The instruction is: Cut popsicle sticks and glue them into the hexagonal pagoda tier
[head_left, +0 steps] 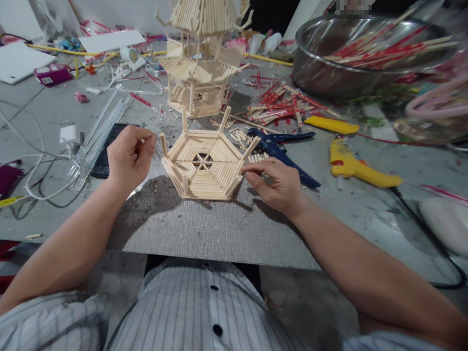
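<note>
In the head view, a hexagonal wooden-stick base (215, 187) rests on the grey mat before me. Short upright posts stand at its corners, and a small spoked opening sits in its middle. My left hand (131, 153) is raised just left of the base, thumb and forefinger pinched near a corner post; anything between the fingertips is too small to make out. At the right edge, my right hand (276, 185) has thumb and forefinger tips close together on the rim near a post. Behind the base rises a tiered stick pavilion (199, 68).
Blue cutting pliers (281, 151), a yellow-handled cutter (331, 125) and a yellow glue gun (365, 168) lie to the right. Red-wrapped sticks (281, 105) are scattered near a steel basin (321, 78). A dark phone (104, 158) and white cables (38, 180) lie left.
</note>
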Demonstrator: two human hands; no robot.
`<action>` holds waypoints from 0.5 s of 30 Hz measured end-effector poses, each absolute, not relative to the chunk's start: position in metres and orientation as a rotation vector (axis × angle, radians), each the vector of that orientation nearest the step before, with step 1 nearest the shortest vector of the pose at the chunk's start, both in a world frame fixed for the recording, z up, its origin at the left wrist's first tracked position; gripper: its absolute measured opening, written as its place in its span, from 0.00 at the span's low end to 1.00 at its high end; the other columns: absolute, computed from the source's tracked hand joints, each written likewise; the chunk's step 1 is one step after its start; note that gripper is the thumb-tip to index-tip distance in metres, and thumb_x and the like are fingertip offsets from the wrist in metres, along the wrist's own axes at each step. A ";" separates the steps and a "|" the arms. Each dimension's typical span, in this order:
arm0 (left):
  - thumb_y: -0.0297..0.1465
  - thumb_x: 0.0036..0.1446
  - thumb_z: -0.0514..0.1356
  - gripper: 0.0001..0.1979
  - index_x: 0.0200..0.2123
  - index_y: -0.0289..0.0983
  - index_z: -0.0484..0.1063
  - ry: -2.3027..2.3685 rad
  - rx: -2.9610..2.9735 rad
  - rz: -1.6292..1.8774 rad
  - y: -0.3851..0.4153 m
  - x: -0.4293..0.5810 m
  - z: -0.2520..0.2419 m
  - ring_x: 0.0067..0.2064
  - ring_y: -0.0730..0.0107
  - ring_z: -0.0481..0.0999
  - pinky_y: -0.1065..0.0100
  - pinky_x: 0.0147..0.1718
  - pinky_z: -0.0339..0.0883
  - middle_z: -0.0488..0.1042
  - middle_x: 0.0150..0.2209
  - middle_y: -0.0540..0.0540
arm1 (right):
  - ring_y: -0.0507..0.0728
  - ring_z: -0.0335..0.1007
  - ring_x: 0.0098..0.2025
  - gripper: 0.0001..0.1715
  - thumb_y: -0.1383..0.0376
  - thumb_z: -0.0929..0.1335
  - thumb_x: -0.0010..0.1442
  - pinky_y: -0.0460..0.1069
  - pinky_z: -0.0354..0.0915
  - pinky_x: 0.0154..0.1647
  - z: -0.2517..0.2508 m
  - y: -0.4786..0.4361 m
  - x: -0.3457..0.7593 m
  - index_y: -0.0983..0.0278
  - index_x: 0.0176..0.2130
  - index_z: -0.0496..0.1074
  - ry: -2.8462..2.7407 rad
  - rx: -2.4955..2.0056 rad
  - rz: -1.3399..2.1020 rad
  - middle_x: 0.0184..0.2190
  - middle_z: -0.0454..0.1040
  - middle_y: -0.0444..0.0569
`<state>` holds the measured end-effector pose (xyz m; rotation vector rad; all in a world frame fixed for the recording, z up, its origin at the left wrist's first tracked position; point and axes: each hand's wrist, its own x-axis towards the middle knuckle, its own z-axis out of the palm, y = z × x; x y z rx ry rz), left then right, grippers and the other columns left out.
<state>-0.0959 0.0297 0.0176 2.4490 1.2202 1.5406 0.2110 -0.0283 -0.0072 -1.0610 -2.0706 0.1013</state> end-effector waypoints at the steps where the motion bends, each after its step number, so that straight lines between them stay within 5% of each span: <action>1: 0.34 0.59 0.56 0.06 0.33 0.38 0.68 1.220 2.435 1.546 0.030 -0.096 0.018 0.24 0.80 0.59 0.70 0.22 0.54 0.64 0.27 0.52 | 0.54 0.69 0.24 0.09 0.61 0.63 0.60 0.53 0.65 0.30 -0.007 -0.028 0.211 0.59 0.35 0.71 -2.067 -1.064 0.104 0.24 0.75 0.45; 11: 0.37 0.61 0.53 0.17 0.20 0.37 0.64 1.236 2.479 1.445 0.021 -0.091 0.027 0.19 0.80 0.54 0.68 0.20 0.47 0.57 0.16 0.54 | 0.54 0.69 0.24 0.07 0.63 0.63 0.60 0.53 0.66 0.31 -0.004 -0.031 0.211 0.59 0.35 0.71 -2.100 -1.033 0.113 0.23 0.74 0.44; 15: 0.38 0.61 0.52 0.13 0.28 0.37 0.66 1.362 2.402 1.444 0.027 -0.098 0.023 0.21 0.79 0.56 0.67 0.22 0.49 0.61 0.20 0.53 | 0.54 0.70 0.25 0.08 0.63 0.63 0.60 0.54 0.65 0.33 -0.005 -0.031 0.211 0.59 0.35 0.71 -2.101 -1.046 0.118 0.24 0.75 0.45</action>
